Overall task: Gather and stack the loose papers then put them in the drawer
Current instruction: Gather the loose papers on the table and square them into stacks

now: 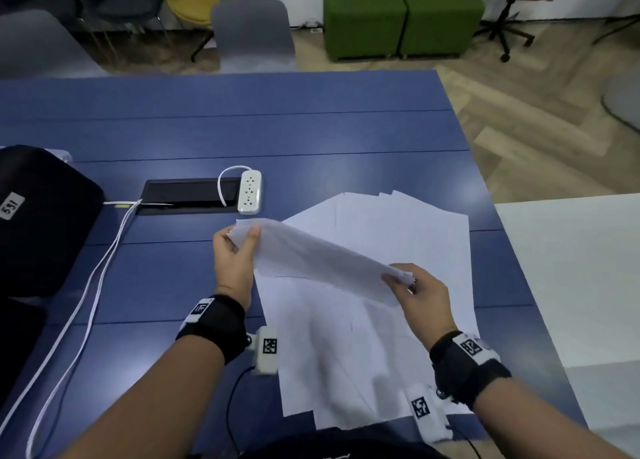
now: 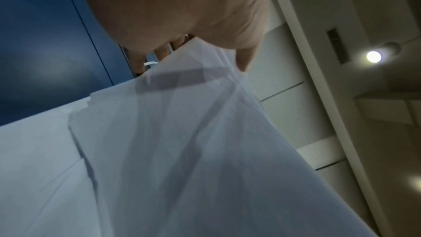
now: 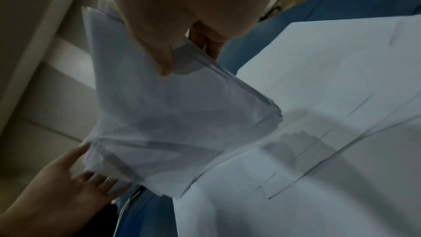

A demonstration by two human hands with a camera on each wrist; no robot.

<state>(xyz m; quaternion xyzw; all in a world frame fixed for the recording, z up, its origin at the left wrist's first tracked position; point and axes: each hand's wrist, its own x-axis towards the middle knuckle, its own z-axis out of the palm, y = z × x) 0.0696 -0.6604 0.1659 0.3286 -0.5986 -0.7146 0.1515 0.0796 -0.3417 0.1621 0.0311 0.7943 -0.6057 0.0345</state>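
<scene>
A gathered stack of white papers (image 1: 318, 261) hangs tilted above the blue table (image 1: 242, 129), held at both ends. My left hand (image 1: 239, 247) grips its far left end, thumb on top. My right hand (image 1: 412, 285) pinches the near right end. In the left wrist view the stack (image 2: 182, 150) slopes down from the fingers (image 2: 243, 60). The right wrist view shows the stack (image 3: 170, 114) under my thumb, with the left hand (image 3: 68, 183) at its other end. Several loose sheets (image 1: 398, 244) lie spread on the table beneath, also seen as loose sheets (image 3: 330, 96). No drawer is in view.
A white power strip (image 1: 250, 191) with its cable lies beside a black cable slot (image 1: 187, 197). A black bag (image 1: 38, 216) sits at the left edge, white cables (image 1: 86, 292) trailing from it. A white surface (image 1: 581, 278) adjoins the table on the right. Chairs stand behind.
</scene>
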